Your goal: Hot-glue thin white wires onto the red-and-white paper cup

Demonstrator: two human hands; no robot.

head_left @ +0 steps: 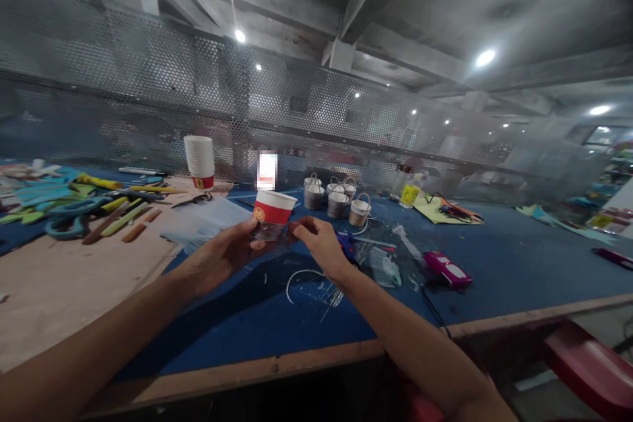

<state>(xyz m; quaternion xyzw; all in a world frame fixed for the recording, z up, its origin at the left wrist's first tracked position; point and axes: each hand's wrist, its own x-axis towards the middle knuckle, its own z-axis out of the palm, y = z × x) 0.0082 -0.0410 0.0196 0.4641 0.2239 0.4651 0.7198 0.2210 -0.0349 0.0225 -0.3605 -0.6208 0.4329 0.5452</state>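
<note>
A red and white paper cup (275,207) is held above the table by my left hand (232,241), thumb on its side and fingers beneath. Its lower part looks greyish and partly see-through; what covers it is not clear. Close against the cup's right side, my right hand (316,241) has its fingers pinched together. Whatever they hold is too small to make out. Behind the hands stand several small cups with wire-like handles, among them a brownish one (359,210) and a grey one (337,203).
A stack of paper cups (200,158) stands back left. Scissors (74,214) and several tools lie on the left board (148,257). On the blue tabletop (232,330) are thin wires (333,300), a magenta device (448,269) and a yellow-labelled bottle (410,194). A mesh panel (306,105) rises behind.
</note>
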